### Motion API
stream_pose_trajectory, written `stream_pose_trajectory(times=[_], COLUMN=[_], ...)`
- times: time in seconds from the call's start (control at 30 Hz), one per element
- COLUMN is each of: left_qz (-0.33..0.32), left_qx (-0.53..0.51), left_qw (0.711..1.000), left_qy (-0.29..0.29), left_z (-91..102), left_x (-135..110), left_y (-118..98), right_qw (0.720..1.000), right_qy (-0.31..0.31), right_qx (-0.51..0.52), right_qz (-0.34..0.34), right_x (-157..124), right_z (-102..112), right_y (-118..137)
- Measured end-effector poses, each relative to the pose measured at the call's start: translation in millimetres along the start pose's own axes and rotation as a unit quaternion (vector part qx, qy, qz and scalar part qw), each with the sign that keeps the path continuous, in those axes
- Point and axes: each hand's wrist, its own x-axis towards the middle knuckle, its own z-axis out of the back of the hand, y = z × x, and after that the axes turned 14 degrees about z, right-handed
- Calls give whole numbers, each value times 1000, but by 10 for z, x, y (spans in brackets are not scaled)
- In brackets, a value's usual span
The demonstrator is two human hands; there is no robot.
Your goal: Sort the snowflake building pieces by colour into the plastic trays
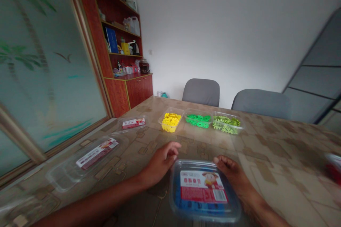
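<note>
A clear lidded plastic container [205,207] with blue pieces inside is close in front of me. Its lid bears a red and white label [202,187] with a cartoon figure. At the container's far right corner, my right hand [233,173] grips the edge, thumb on the rim and the other fingers partly hidden. Beside the far left corner is my left hand [162,161], with loosely curved fingers, a gap between thumb and forefinger, and nothing visible in it.
Farther back on the table stand open tubs of yellow pieces [171,122], green pieces [198,120] and light green pieces [226,124]. Clear labelled lids [98,152] lie at left. A container with red contents [334,170] is at the right edge. Grey chairs [201,91] stand behind.
</note>
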Motion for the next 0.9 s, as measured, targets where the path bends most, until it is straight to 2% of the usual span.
stream_pose_trajectory(times=[0.07,0.1,0.17,0.23,0.33,0.47,0.63,0.7,0.8,0.9], left_qz=[-109,-150,-219,-260,-266,-278,-296,-302,-304,-300], left_qx=[101,151,249,331,401,449,466,463,459,468], left_qw=[987,975,944,904,868,843,828,829,831,827], left_qy=[-63,-62,-1,75,120,108,98,90,82,82], left_z=[45,53,36,-20,-114,-167,-177,-185,-199,-210], left_x=[-80,-139,-270,-384,-468,-460,-440,-441,-443,-444], left_y=[-129,-198,-315,-376,-365,-294,-236,-221,-212,-213], right_qw=[1000,999,999,999,998,990,967,955,941,955], right_qy=[-8,-8,2,9,22,65,156,209,272,246], right_qx=[-23,-30,-31,-30,-56,-121,-183,-162,-85,-33], right_qz=[15,20,20,20,30,21,-85,-134,-182,-164], right_x=[34,46,54,45,23,1,-86,-161,-310,-460], right_z=[12,15,12,0,-13,41,209,297,423,477], right_y=[-25,-33,-36,-17,52,196,360,349,203,30])
